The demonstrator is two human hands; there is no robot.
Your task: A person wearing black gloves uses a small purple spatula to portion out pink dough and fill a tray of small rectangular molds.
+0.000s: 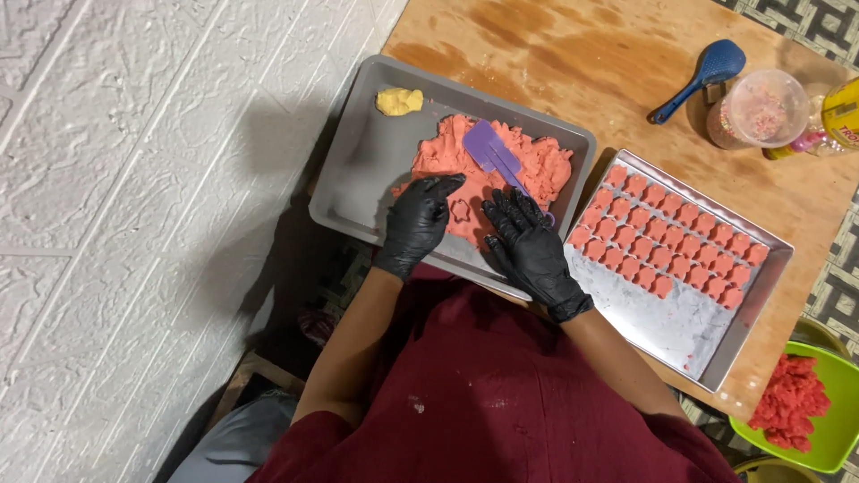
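Seen from above, two black-gloved hands on a slab of pink dough (501, 170) in a grey tray (358, 170). Left hand (418, 224) half curled, fingertips bent down onto the dough's near-left edge, holding nothing. Right hand (530, 243) spread open and flat, fingers fanned, pressing on the dough's near-right part. Between the two hands, a small flower-shaped cutout (460, 210) marked in the dough. Just beyond the right fingertips, a purple scraper (490, 150) lying on the dough. In the tray's far-left corner, a small yellow lump (398, 100), apart from the pink. To the right, a second metal tray (707, 344) with rows of small pink cut shapes (667, 234) filling its far half. At the table's far right, a blue scoop (707, 73), a clear round tub (757, 109) of pale pink bits, and part of a yellow package (843, 112). Bottom right, a green bowl (837, 420) with red crumbly mass.
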